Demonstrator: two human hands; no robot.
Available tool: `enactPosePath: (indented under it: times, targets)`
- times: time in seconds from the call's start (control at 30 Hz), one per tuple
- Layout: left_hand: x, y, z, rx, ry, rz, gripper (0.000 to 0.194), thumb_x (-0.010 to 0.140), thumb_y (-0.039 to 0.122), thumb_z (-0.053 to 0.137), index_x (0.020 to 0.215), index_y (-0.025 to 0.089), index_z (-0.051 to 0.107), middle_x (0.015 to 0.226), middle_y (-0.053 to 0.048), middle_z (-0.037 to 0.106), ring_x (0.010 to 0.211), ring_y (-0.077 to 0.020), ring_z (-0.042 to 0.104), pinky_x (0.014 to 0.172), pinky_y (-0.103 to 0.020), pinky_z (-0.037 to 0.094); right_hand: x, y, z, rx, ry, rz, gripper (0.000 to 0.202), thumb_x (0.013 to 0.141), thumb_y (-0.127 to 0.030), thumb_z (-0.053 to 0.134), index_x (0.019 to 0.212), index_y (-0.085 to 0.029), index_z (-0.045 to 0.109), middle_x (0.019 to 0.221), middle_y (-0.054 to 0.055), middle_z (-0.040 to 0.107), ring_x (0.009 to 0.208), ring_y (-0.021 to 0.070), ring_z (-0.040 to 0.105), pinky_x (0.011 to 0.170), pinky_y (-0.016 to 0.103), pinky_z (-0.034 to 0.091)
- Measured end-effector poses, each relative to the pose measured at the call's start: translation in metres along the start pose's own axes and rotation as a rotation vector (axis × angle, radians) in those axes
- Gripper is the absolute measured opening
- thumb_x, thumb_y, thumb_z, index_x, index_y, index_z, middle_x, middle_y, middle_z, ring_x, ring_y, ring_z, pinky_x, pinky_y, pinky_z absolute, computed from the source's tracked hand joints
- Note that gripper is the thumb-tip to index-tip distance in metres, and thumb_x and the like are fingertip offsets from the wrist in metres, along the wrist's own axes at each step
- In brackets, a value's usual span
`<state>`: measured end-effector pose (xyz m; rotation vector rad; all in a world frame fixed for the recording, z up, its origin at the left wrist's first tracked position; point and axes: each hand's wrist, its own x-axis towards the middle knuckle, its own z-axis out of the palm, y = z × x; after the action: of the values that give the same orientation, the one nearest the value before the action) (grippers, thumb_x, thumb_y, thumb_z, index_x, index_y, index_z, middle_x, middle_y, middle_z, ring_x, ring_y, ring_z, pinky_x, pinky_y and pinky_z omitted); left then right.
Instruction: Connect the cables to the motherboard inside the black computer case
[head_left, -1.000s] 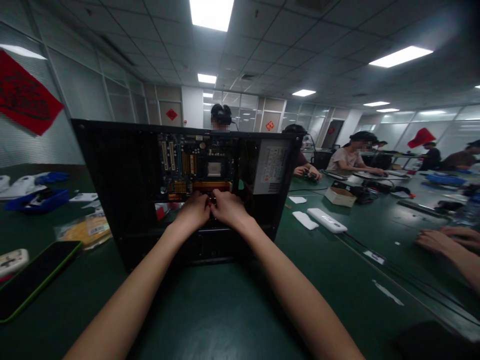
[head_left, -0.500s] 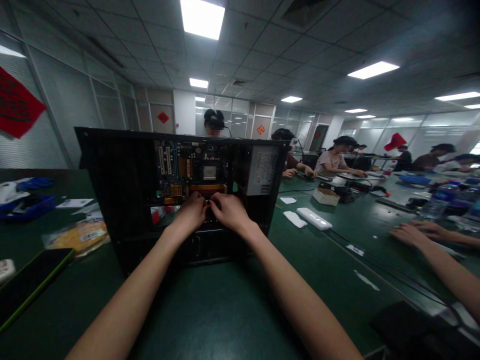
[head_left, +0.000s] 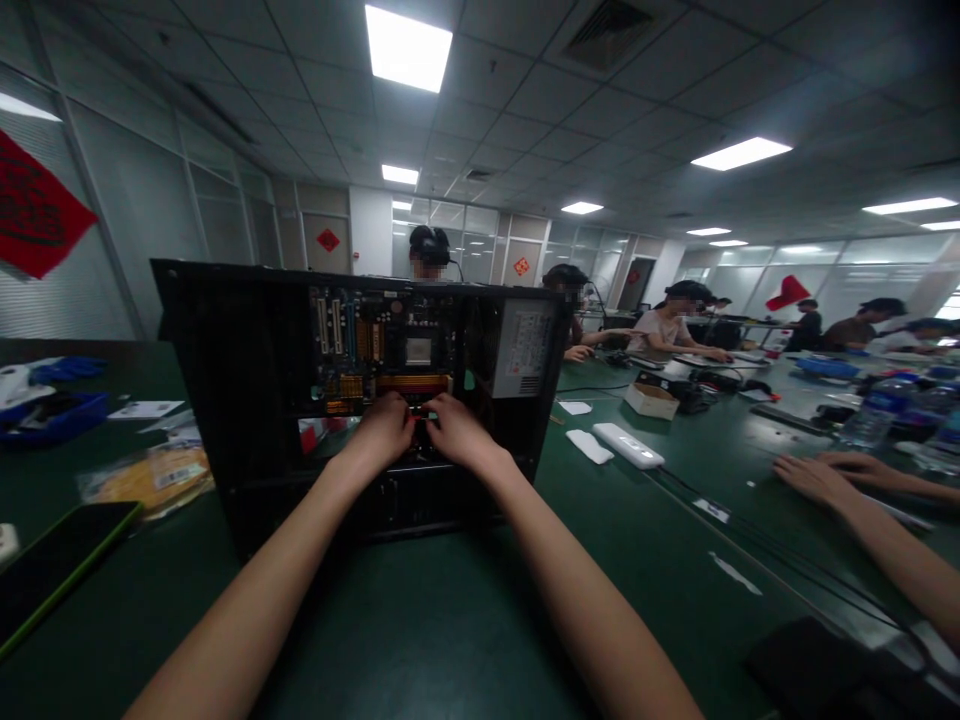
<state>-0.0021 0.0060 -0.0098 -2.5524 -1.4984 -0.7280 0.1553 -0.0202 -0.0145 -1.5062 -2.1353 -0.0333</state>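
Note:
An open black computer case [head_left: 232, 380] stands upright on the table, its open side facing me. Inside are a motherboard [head_left: 386, 310], a silver square processor [head_left: 418, 350] and, at the right, a power supply [head_left: 523, 345]. Both my hands reach into the case, just below the orange memory slots [head_left: 412, 383]. My left hand [head_left: 382, 432] and my right hand [head_left: 459, 430] are close together, with bent, closed fingertips at the board's lower edge. Something small and red shows between the fingertips. What exactly they grip is hidden by the fingers and the dark.
Left on the green table [head_left: 435, 620] lie a phone [head_left: 71, 560], a plastic bag with yellow contents [head_left: 154, 480] and a blue tray [head_left: 56, 415]. At the right are a white power strip [head_left: 628, 445], cables, a small box [head_left: 650, 398] and a co-worker's hands [head_left: 817, 480]. Other people sit farther back.
The view has tilted up slightly, so the scene sits a little lower. My hands stay at the same place in the case, with only slight finger movement.

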Motion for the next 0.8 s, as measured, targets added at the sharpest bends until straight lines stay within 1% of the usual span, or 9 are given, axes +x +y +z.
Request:
enactPosePath:
  times: [0.07, 0.17, 0.23, 0.4, 0.5, 0.6, 0.7, 0.8]
  targets:
    - [0.000, 0.001, 0.000, -0.017, -0.009, 0.025, 0.015, 0.089, 0.021, 0.056, 0.085, 0.013, 0.068, 0.099, -0.013, 0.066, 0.094, -0.0241, 0.064, 0.083, -0.031, 0.047, -0.002, 0.000, -0.001, -0.007, -0.018, 0.027, 0.031, 0.095, -0.016, 0.052, 0.123, -0.013, 0.064, 0.122, 0.012, 0.062, 0.114, 0.0187, 0.057, 0.095, 0.025, 0.041]
    - [0.000, 0.001, 0.001, -0.054, -0.021, 0.090, 0.013, 0.087, 0.025, 0.061, 0.082, 0.014, 0.068, 0.097, -0.012, 0.066, 0.092, -0.0241, 0.064, 0.083, -0.032, 0.048, -0.002, 0.000, -0.003, -0.009, -0.048, 0.039, 0.029, 0.095, -0.015, 0.052, 0.120, -0.014, 0.066, 0.119, 0.012, 0.064, 0.113, 0.0195, 0.058, 0.094, 0.025, 0.042]
    - [0.001, 0.000, 0.002, -0.069, -0.017, 0.105, 0.013, 0.087, 0.024, 0.061, 0.082, 0.014, 0.068, 0.098, -0.012, 0.066, 0.093, -0.0246, 0.064, 0.084, -0.033, 0.049, -0.002, 0.001, -0.003, -0.004, -0.045, 0.038, 0.028, 0.095, -0.013, 0.052, 0.119, -0.014, 0.067, 0.119, 0.011, 0.065, 0.113, 0.0195, 0.059, 0.094, 0.025, 0.041]
    - [0.003, -0.001, 0.002, -0.123, 0.026, 0.134, 0.012, 0.085, 0.021, 0.062, 0.082, 0.015, 0.071, 0.108, -0.012, 0.068, 0.103, -0.0260, 0.065, 0.093, -0.036, 0.050, 0.000, 0.004, 0.000, 0.003, -0.010, 0.093, 0.029, 0.096, -0.012, 0.049, 0.121, -0.012, 0.065, 0.117, 0.014, 0.067, 0.112, 0.0206, 0.060, 0.095, 0.027, 0.041]
    - [0.005, -0.002, 0.001, -0.156, 0.045, 0.128, 0.012, 0.083, 0.019, 0.064, 0.089, 0.015, 0.073, 0.116, -0.013, 0.068, 0.109, -0.0275, 0.064, 0.098, -0.037, 0.049, 0.001, 0.007, 0.002, 0.038, 0.005, 0.100, 0.027, 0.096, -0.011, 0.049, 0.117, -0.012, 0.066, 0.112, 0.014, 0.069, 0.108, 0.0213, 0.063, 0.092, 0.027, 0.042]
    - [0.004, -0.002, 0.001, -0.223, 0.095, 0.096, 0.024, 0.080, 0.016, 0.066, 0.104, 0.015, 0.072, 0.119, -0.012, 0.069, 0.114, -0.0276, 0.063, 0.103, -0.039, 0.048, 0.003, 0.009, 0.003, 0.108, 0.059, 0.086, 0.024, 0.094, -0.010, 0.052, 0.114, -0.013, 0.065, 0.111, 0.013, 0.069, 0.108, 0.0211, 0.063, 0.092, 0.027, 0.043]
    - [0.002, -0.002, 0.001, -0.335, 0.167, 0.044, 0.039, 0.078, 0.016, 0.069, 0.117, 0.016, 0.068, 0.124, -0.012, 0.067, 0.117, -0.0270, 0.062, 0.106, -0.040, 0.047, 0.006, 0.013, 0.006, 0.265, 0.135, 0.081, 0.019, 0.092, -0.010, 0.057, 0.110, -0.014, 0.063, 0.109, 0.010, 0.069, 0.104, 0.0187, 0.063, 0.091, 0.027, 0.045]
    - [0.004, -0.003, -0.001, -0.472, 0.161, -0.025, 0.045, 0.079, 0.016, 0.068, 0.123, 0.016, 0.064, 0.127, -0.010, 0.067, 0.112, -0.0235, 0.066, 0.100, -0.036, 0.052, 0.011, 0.019, 0.011, 0.465, 0.191, 0.125, 0.017, 0.088, -0.009, 0.058, 0.103, -0.015, 0.062, 0.099, 0.005, 0.068, 0.092, 0.0158, 0.064, 0.083, 0.026, 0.048]
